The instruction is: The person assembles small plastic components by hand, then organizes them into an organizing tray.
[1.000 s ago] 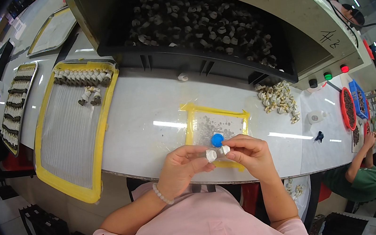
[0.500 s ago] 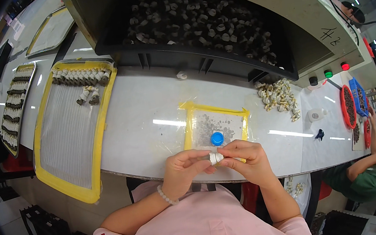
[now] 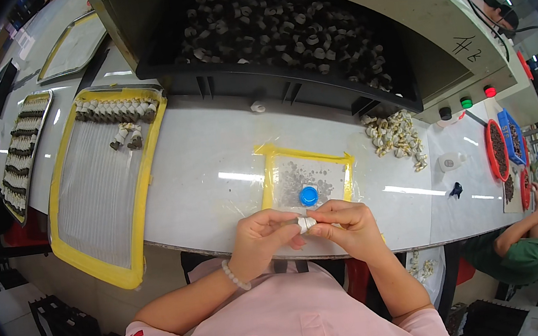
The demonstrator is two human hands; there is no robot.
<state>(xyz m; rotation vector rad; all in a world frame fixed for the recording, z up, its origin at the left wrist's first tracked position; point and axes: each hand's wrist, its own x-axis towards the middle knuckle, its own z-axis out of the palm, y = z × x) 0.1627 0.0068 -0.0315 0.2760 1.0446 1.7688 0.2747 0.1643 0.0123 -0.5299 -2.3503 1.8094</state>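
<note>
Since a second ago, two white collared fittings (image 3: pixel 304 224) have come from slightly apart to meeting, in front of the blue-topped container (image 3: pixel 309 195). The left hand (image 3: pixel 265 234) and right hand (image 3: pixel 351 224) pinch them from either side; whether they are fully seated cannot be told. On the yellow-taped tray (image 3: pixel 142 191), one row and a small cluster of assemblies (image 3: pixel 115 109) look done; many loose pieces remain in the black bin (image 3: pixel 259 93) and the white-and-gold heap (image 3: pixel 396 142).
</note>
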